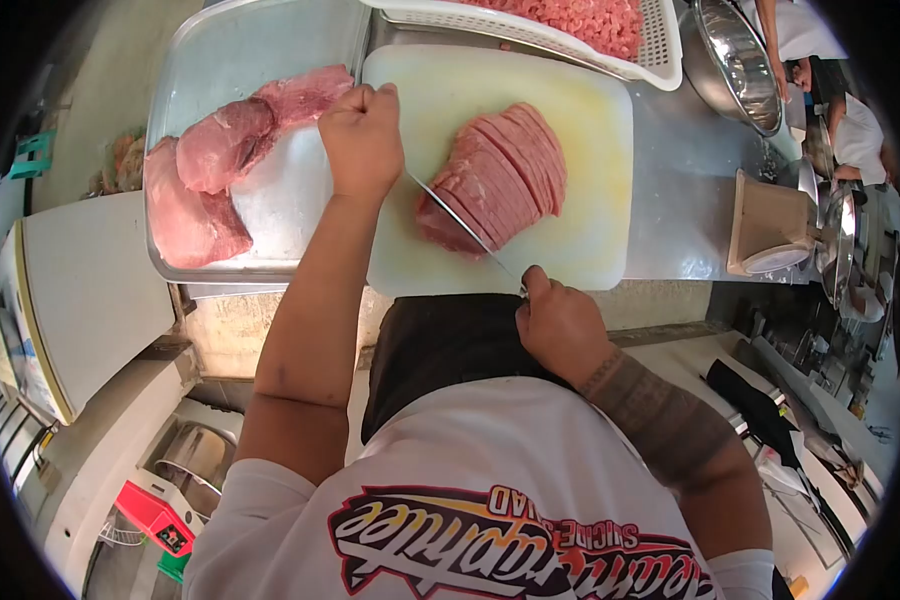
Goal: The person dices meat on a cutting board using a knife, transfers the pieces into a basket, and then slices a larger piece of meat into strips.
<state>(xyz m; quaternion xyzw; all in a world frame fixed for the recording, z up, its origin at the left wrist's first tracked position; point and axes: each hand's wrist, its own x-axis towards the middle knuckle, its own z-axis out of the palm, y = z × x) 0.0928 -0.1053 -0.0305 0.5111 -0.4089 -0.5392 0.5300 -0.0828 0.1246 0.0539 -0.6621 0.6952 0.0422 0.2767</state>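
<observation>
My right hand [565, 325] is wrapped around the handle of a knife [457, 217], at the front edge of the white cutting board [595, 240]. The blade slants up and left across the near-left end of a block of raw meat [500, 175]. Most of that block is cut into slices that still lie together. My left hand [362, 140] is a closed fist above the board's left edge, close to the knife's tip. Whatever its fingers hold, if anything, is hidden.
Left of the board, a metal tray [280, 225] bears large raw meat pieces [225, 145]. Behind the board stands a white perforated basket [660, 60] of cut meat. Metal bowls [735, 65] and a brown container [770, 220] are on the right. Other people [860, 140] stand at far right.
</observation>
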